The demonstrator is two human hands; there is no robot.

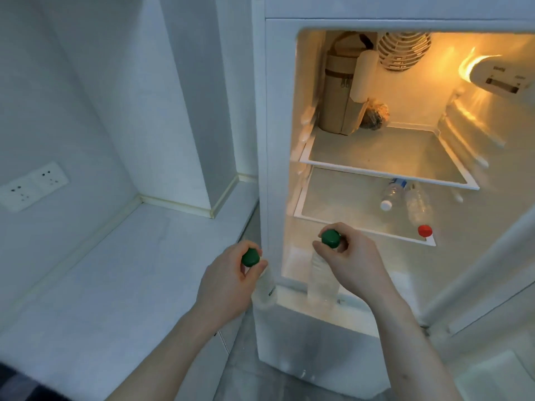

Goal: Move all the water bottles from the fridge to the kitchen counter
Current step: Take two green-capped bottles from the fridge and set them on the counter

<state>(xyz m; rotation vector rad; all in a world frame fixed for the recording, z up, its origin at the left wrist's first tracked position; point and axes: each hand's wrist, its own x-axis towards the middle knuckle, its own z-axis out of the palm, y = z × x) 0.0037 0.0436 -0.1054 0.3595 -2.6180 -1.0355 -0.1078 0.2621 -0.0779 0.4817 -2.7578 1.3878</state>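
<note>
The left hand (228, 280) is pinching the green cap of 1 bottle (265, 290) hanging beside the table (115, 285); the right hand (351, 263) is pinching the cap of a 2nd bottle (321, 285) at the fridge (289, 328) mouth. 2 more bottles (417, 206) are lying on the lower shelf (333, 204). Judging by these cap-only grips, either bottle could be slipping free or swinging into the fridge frame

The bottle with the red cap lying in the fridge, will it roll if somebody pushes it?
Probably. The red-capped bottle lies on its side on the lower shelf, and its round body should roll sideways easily. It rests beside the white-capped bottle, which might block it. Clear thin plastic suggests it squashes a little.
</note>
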